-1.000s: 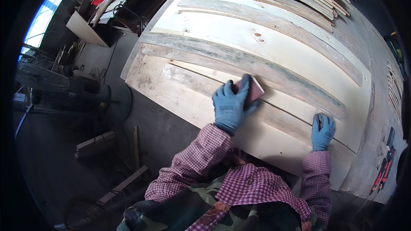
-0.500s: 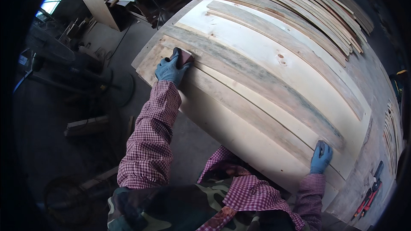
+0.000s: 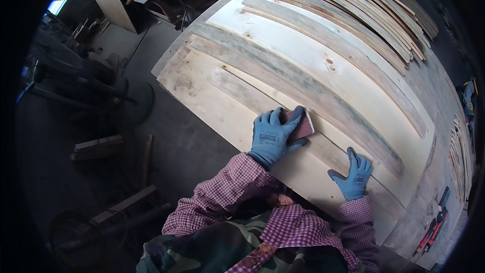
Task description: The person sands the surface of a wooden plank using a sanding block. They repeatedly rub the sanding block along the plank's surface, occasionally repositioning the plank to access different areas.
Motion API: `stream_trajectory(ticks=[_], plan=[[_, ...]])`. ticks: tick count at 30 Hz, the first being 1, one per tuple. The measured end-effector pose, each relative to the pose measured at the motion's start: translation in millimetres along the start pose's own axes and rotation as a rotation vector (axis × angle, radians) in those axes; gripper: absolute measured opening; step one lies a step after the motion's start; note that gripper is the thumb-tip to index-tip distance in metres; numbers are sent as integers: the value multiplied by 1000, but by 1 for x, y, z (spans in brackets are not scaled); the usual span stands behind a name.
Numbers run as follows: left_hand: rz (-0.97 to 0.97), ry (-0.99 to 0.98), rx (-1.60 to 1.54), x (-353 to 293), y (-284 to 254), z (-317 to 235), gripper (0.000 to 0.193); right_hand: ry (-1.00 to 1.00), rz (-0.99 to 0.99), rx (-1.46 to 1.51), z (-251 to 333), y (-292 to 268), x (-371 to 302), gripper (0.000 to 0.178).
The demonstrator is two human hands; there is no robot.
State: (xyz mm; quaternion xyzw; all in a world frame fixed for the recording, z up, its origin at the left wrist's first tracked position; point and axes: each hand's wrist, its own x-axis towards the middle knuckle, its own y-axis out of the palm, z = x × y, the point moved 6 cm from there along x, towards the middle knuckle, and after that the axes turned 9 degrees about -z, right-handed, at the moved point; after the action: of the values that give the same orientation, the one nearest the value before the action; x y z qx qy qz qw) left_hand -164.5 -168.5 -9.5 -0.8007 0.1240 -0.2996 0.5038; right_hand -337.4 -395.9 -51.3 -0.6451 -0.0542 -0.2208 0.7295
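My left hand [image 3: 275,136] is curling closed around a reddish-brown block [image 3: 304,125], thumb on its near side, and the block is sitting on the narrow board [image 3: 237,90] beneath that hand. My right hand [image 3: 355,174] is resting farther right along the same board, fingers partly spread and thumb standing apart, gripping nothing that I can see; whether its fingertips are hooking the edge, I cannot tell.

To be rubbing well, I judge, I should be holding the block flat, pressing evenly and following the board's length, while my right hand is bracing the wood without straying into the block's path. Tipping the block would probably be wearing the edge unevenly.

Counting up: I am using one block and two gloved hands, with one narrow board lying under them. Just beyond my hands, a dark-streaked strip [image 3: 283,68] is lying lengthwise; whether it is one piece or two, I cannot tell. Well beyond, boards are lying in a pile [image 3: 348,7], overlapping too much for counting. Right of my right hand, at least one red-handled tool [image 3: 432,232] is lying on the surface [image 3: 438,174].
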Motion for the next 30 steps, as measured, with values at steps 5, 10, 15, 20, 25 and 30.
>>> stream_trajectory(ticks=[5,10,15,20,25,30], plan=[[-42,-367,342,36,-47,165,81,-45,-64,53,-3,-3,-22,87],[51,-595,413,59,-60,238,82,-58,-57,62,2,-10,-20,86],[9,-688,450,64,-64,226,80,-57,-68,87,1,-6,-19,85],[-158,-438,418,-6,-46,159,90,1,-38,100,-2,-11,-20,84],[-30,-533,449,35,-59,192,88,-29,-47,82,-2,-8,-21,83],[91,-731,390,73,-58,238,86,-23,-42,86,3,-8,-18,83]])
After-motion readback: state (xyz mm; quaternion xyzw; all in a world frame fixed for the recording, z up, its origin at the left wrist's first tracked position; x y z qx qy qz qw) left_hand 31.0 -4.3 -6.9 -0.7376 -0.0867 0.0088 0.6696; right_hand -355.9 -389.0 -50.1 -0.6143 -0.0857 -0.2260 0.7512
